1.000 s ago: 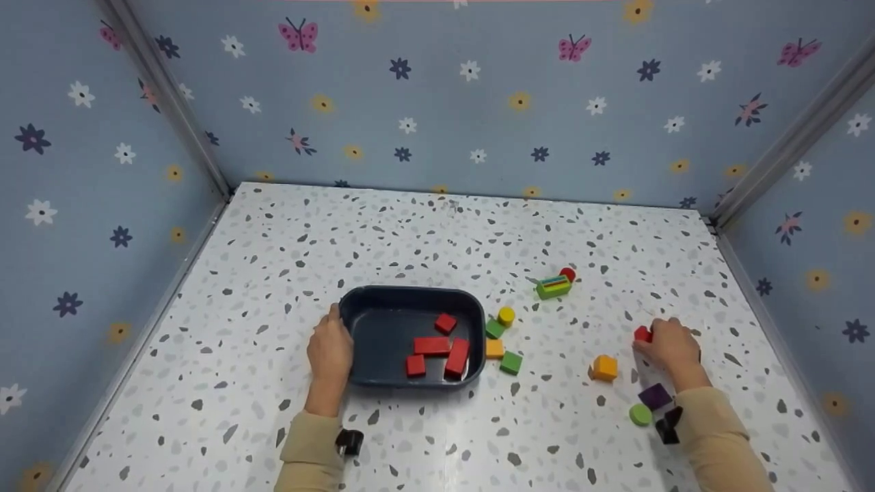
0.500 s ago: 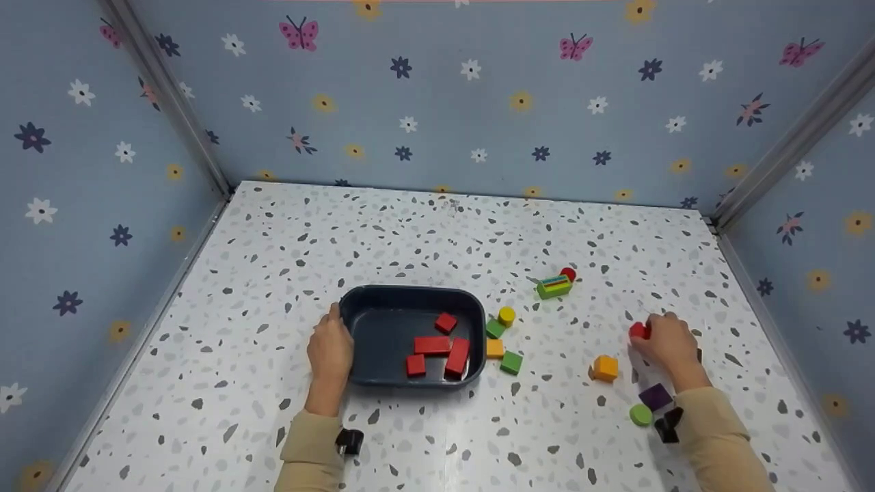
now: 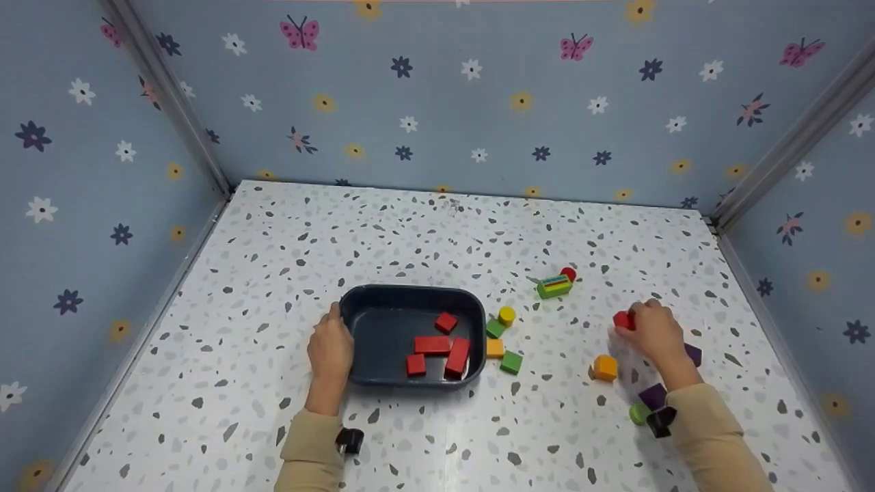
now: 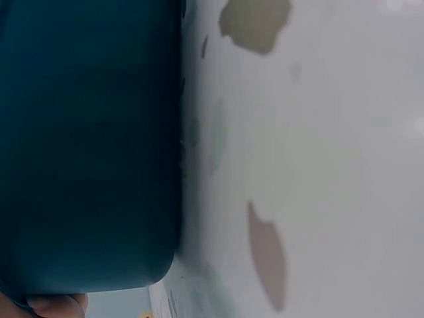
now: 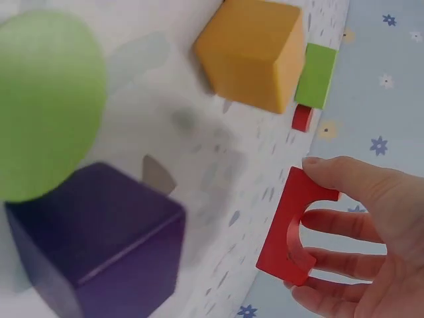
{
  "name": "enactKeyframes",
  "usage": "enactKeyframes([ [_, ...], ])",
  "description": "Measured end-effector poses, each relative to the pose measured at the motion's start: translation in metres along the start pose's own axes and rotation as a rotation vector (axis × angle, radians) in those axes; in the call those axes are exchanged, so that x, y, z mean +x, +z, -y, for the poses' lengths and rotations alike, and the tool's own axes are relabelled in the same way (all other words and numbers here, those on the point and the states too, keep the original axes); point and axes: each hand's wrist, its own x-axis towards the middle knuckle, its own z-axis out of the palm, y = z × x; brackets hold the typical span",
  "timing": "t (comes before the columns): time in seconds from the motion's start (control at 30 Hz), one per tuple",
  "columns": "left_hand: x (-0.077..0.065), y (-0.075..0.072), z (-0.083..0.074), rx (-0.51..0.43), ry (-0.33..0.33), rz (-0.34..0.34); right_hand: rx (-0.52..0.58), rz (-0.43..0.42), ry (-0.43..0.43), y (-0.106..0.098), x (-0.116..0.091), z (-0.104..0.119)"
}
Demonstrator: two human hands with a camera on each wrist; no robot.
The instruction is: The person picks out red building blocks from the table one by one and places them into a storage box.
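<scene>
My left hand (image 3: 331,348) grips the left side of a dark blue plastic tub (image 3: 410,290), with fingertips (image 4: 59,305) seen at its edge in the left wrist view. Several red blocks (image 3: 432,346) lie inside the tub. On the right, my right hand (image 3: 656,333) pinches a red arch block (image 5: 281,228) between thumb and fingers, above the table. An orange cube (image 3: 605,367) sits nearer me than that hand. Below the right wrist in the head view are a purple block (image 3: 653,396) and a light green round block (image 3: 640,413).
Against the tub's right side stand a yellow cylinder (image 3: 506,316), an orange block (image 3: 494,348) and green blocks (image 3: 511,363). Farther back lies a light green striped block (image 3: 554,287) beside a red round one (image 3: 568,273). Another purple block (image 3: 693,354) is partly behind the right wrist. Patterned walls enclose the table.
My right hand has moved left and slightly away from me with the red arch block, uncovering a purple block behind it. The left hand and the tub have stayed put.
</scene>
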Motion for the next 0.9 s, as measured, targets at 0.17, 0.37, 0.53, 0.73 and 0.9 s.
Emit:
enactKeyframes([
  [0.17,0.0,0.0,-0.001,0.001,-0.01,0.003,0.0,-0.014,-0.026,-0.002,0.001,0.014],
  [0.37,0.0,0.0,-0.001,-0.003,-0.003,-0.004,-0.005,-0.077,-0.097,-0.006,0.001,0.029],
  [0.53,0.0,0.0,0.0,-0.006,-0.006,0.007,0.015,-0.104,-0.132,-0.008,0.004,0.04],
  [0.73,0.001,-0.001,-0.001,0.0,-0.023,0.024,0.03,-0.152,-0.189,-0.009,0.007,0.054],
  [0.9,0.001,0.0,-0.001,0.004,-0.02,0.015,0.054,-0.168,-0.225,-0.008,0.01,0.067],
])
